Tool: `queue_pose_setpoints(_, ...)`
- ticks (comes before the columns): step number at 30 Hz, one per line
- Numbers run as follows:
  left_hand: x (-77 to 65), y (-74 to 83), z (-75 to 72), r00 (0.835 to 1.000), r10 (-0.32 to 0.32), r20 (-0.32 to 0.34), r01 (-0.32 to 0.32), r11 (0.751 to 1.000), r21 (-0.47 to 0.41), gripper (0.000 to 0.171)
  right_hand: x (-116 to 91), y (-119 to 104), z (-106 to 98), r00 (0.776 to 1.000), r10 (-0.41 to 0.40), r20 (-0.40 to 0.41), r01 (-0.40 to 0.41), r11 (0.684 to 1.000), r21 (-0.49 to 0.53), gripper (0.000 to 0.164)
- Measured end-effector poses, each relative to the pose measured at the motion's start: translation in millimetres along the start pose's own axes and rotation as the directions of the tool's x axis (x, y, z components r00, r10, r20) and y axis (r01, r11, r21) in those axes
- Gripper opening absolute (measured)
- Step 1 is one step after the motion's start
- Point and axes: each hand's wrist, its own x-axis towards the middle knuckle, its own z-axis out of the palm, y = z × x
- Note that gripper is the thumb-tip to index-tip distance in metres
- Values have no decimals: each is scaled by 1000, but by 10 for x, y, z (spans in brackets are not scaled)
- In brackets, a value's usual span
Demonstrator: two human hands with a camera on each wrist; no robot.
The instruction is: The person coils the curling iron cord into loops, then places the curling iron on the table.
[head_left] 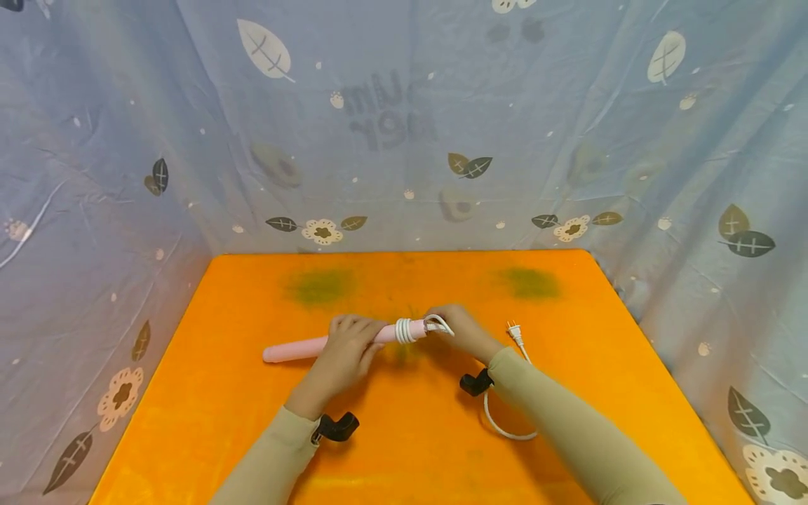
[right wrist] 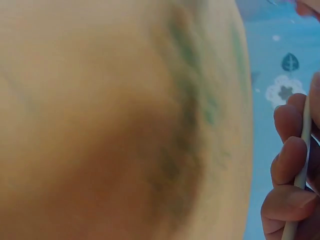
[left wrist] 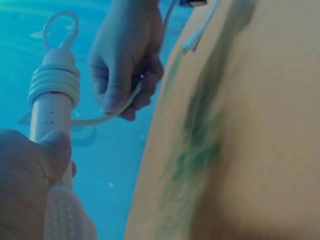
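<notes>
A pink hair iron (head_left: 297, 350), long and slim, is held a little above the orange table by my left hand (head_left: 346, 349), which grips it around the middle. Several turns of its white cord (head_left: 404, 331) wrap the handle end, and a small loop stands out at the tip. Close to that end, my right hand (head_left: 463, 331) pinches the cord; in the right wrist view its curled fingers (right wrist: 290, 160) close on the cord (right wrist: 306, 142). The left wrist view shows a stretch of cord (left wrist: 95, 122) running from the coils to the right hand. A dotted part of the iron (left wrist: 67, 215) shows below the left thumb.
The cord's loose length (head_left: 508, 436) curves over the table (head_left: 221, 421) beneath the right forearm, ending in a white two-prong plug (head_left: 515, 332). Black wrist mounts (head_left: 339, 426) sit on both wrists. A patterned curtain (head_left: 404, 140) encloses the back and sides.
</notes>
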Motion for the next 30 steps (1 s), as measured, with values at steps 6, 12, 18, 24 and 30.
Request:
queue_pose_setpoints(6, 21, -11, -6, 995, -70, -66, 71, 997, 4, 35, -111, -49, 194, 1000, 25, -11, -25, 1000, -5, 21)
queue_pose_setpoints(12, 66, -21, -38, 985, -113, -129, 113, 994, -1, 37, -260, -133, 293, 1000, 5, -1, -5, 998, -56, 27)
queue_pose_setpoints(18, 125, -83, -67, 983, -119, -141, 123, 992, 18, 36, -490, -186, 352, 992, -112, -65, 93, 965, -246, 20)
queue_pose_setpoints(24, 155, -149, -43, 976, -127, -178, 134, 991, 26, 38, -677, -261, 391, 998, 60, -27, -64, 986, -156, 18)
queue_pose_setpoints(30, 172, -176, -6, 961, -142, -236, 147, 989, 4, 40, -798, -264, 397, 996, 52, -72, -68, 966, -249, 13)
